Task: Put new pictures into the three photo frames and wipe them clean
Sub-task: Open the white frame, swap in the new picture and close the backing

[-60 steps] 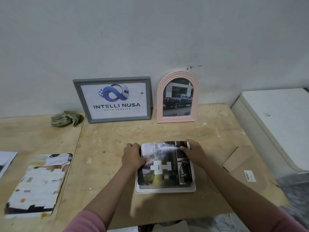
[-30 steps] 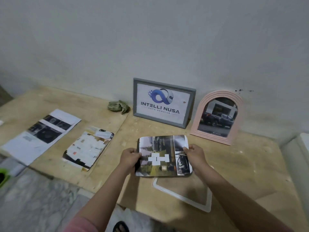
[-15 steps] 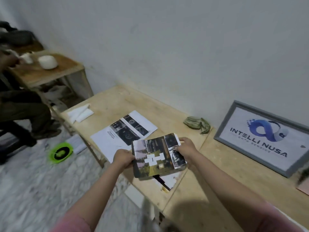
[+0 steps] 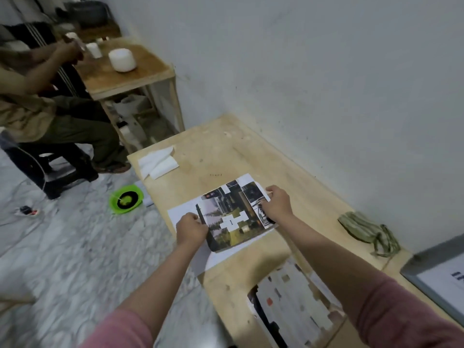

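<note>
Glossy photo (image 4: pixel 232 219) gripped by both hands (image 4: pixel 192 228) (image 4: pixel 277 203), moved left over white sheet (image 4: pixel 185 213).

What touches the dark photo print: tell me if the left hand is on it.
Touching. The head view shows the left hand pinching the dark photo print at its left edge, fingers curled over the paper with no gap.

My sleeves (image 4: pixel 401 315) are pink. The photo print (image 4: pixel 233 219) I hold is a dark collage with white blocks and yellow-green patches. The table (image 4: pixel 226 151) is pale plywood; the cloth (image 4: pixel 364 229) olive green; the frame (image 4: pixel 426 280) grey; the floor (image 4: pixel 62 247) grey-veined white marble; the dish (image 4: pixel 126 199) bright green with a black centre.
</note>
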